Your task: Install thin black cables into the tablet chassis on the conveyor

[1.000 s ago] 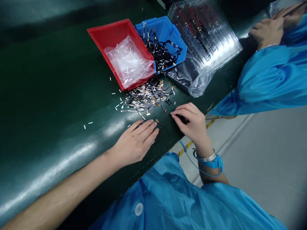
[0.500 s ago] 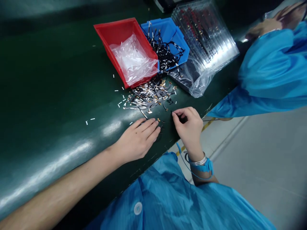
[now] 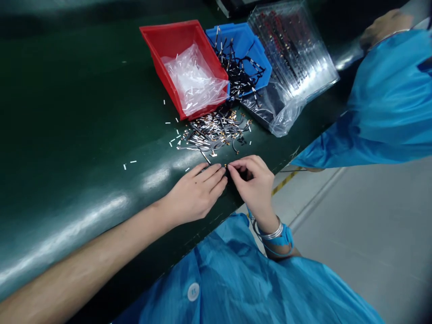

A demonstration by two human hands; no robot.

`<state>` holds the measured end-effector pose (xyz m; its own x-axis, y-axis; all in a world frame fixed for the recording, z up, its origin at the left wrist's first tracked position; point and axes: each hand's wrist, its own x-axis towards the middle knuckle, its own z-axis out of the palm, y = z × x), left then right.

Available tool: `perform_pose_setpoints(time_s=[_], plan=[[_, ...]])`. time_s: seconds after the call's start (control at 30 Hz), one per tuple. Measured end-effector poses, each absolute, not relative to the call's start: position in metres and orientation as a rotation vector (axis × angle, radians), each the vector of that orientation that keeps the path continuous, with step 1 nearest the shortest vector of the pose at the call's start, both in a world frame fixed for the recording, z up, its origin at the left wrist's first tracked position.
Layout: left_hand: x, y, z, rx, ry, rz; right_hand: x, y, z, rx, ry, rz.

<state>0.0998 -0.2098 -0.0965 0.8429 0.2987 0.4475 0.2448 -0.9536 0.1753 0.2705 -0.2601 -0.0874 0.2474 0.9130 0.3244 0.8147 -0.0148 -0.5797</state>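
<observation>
Left hand, head view: the left hand lies palm down on the green tabletop, fingers extended side by side; anything beneath them is hidden.
Right hand: the right hand curls, thumb and forefinger drawn to a narrow pinch beside the left fingertips; whether something sits between them, I cannot tell.
Small gold-coloured piece: the small gold-coloured piece shows between the two hands' fingertips; too little is visible to tell whether it belongs to a longer strip.
Its handling: probably very light, easily flicked away, and awkward to lift from the smooth surface; a fingertip pinch at its edges seems best, with little pressure on the metal.
Pile of thin strips: the pile of thin strips lies just beyond the hands, grey and silver with gold-coloured ends; some curve, so they are likely soft and bendy, prone to snagging on one another. Taking one by its middle should spare the ends, which look the more fragile part.
Red bin: the red bin stands behind the pile, a clear plastic bag inside.
</observation>
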Motion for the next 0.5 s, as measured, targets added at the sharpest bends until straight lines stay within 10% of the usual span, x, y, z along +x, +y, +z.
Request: perform_pose_setpoints(time_s=[0.5], plan=[[0.101,-0.210,-0.098,2.933,0.416,0.685,0.260,-0.272,-0.092,-1.768,-1.901,-0.263]])
